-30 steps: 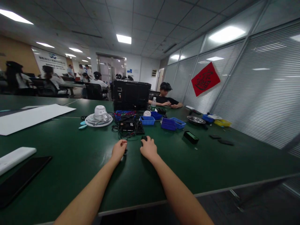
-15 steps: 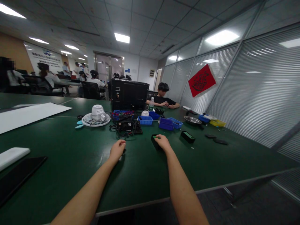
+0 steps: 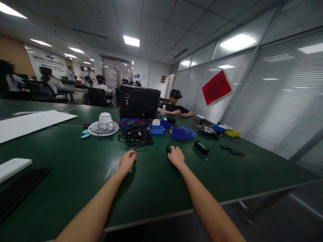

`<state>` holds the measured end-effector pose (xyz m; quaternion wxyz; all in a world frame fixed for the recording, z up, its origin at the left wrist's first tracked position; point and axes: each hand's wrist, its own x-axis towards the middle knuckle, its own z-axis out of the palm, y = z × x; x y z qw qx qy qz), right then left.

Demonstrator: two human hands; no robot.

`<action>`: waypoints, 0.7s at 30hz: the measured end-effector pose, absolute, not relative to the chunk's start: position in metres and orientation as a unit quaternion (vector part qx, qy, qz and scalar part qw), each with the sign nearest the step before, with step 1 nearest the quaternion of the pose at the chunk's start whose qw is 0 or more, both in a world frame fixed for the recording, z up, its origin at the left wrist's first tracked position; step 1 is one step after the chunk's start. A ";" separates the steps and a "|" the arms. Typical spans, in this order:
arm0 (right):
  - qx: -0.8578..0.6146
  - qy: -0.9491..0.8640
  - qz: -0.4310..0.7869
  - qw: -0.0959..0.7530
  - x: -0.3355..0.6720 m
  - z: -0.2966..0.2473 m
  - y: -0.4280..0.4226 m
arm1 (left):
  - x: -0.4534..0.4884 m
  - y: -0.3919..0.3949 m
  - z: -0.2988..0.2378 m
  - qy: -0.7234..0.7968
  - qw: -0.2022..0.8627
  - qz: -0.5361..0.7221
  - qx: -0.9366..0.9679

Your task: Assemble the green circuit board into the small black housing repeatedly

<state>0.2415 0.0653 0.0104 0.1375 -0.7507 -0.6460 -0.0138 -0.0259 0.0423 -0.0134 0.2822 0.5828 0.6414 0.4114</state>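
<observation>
My right hand (image 3: 177, 156) lies over a small black box (image 3: 168, 148) with some green on it, its fingers bent around the near and right side. The hand hides most of that box. A similar black box with a green top (image 3: 201, 147) sits to its right on the dark green table (image 3: 153, 188). My left hand (image 3: 127, 161) rests on the table further left with its fingers curled inward. What it holds, if anything, is hidden behind the fingers; a small dark bit shows beside them.
Behind my hands are a black device with tangled cables (image 3: 135, 135), a white fan (image 3: 104, 126), blue trays (image 3: 178, 133) and a metal pan (image 3: 207, 129). Flat black pieces (image 3: 236, 152) lie at right. A person (image 3: 175, 104) sits across the table beside a large black panel (image 3: 139, 102).
My right hand has turned and shifted slightly, now lying more over the black box, which has moved a little to the right. The left hand has hardly moved.
</observation>
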 end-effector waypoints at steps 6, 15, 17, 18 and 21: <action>-0.774 -0.585 0.068 0.234 0.275 0.011 0.067 | -0.025 0.039 -0.009 0.652 0.272 0.389 0.591; -0.765 -0.548 0.175 0.288 0.307 -0.002 0.086 | -0.023 0.038 -0.005 0.657 0.267 0.366 0.603; -0.773 -0.543 0.168 0.282 0.312 -0.004 0.087 | -0.023 0.037 -0.004 0.654 0.269 0.370 0.603; -0.776 -0.540 0.163 0.281 0.314 -0.004 0.088 | -0.023 0.037 -0.004 0.654 0.270 0.372 0.601; -0.774 -0.543 0.151 0.289 0.315 -0.002 0.086 | -0.024 0.036 -0.003 0.658 0.273 0.372 0.595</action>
